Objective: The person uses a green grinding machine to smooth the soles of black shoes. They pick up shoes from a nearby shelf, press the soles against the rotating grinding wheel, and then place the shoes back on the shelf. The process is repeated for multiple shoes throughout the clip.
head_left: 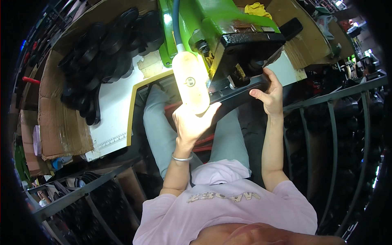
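A green machine point(222, 18) with a black head point(249, 47) stands in front of me. Below that head lies a long black curved piece point(232, 99); I cannot make out whether it is a shoe sole or part of the machine. My left hand point(192, 122) is at its left side, thumb stretched along it, the other fingers hidden behind a bright oblong lamp point(190, 81). At the right end, my right hand point(272, 93) curls round the piece, thumb on the near side and fingers on the far side. The point where the machine meets the piece is partly hidden.
A white worktable point(112, 110) with a yellow edge extends left of the machine. On it, an open cardboard box point(61, 118) stands by a heap of black sandals or soles point(110, 41). Metal racks point(332, 118) flank me. Behind at right are another box point(304, 36) and a yellow cloth point(258, 10).
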`<state>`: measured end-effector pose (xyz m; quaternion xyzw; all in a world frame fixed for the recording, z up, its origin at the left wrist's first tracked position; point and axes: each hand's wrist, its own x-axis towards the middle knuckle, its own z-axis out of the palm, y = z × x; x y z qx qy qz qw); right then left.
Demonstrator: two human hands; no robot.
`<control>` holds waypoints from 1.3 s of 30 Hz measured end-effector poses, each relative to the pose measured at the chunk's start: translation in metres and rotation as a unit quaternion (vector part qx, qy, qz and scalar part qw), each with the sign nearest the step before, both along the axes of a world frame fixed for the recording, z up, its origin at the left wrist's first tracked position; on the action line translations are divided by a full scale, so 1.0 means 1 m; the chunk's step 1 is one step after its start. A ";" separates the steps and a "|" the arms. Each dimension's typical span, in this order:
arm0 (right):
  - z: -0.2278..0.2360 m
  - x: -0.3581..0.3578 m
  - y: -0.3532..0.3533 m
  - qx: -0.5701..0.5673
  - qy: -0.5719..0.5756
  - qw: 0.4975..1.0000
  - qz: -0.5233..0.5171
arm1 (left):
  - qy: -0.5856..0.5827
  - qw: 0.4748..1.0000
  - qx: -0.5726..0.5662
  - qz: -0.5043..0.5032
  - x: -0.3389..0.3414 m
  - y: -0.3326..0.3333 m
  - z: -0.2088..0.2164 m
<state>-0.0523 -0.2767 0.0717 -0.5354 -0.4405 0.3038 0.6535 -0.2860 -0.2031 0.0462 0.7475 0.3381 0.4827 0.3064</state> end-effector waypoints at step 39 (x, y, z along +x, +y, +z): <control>-0.034 -0.073 -0.009 0.015 -0.052 0.998 0.023 | 0.074 0.980 -0.156 -0.100 -0.050 0.013 -0.016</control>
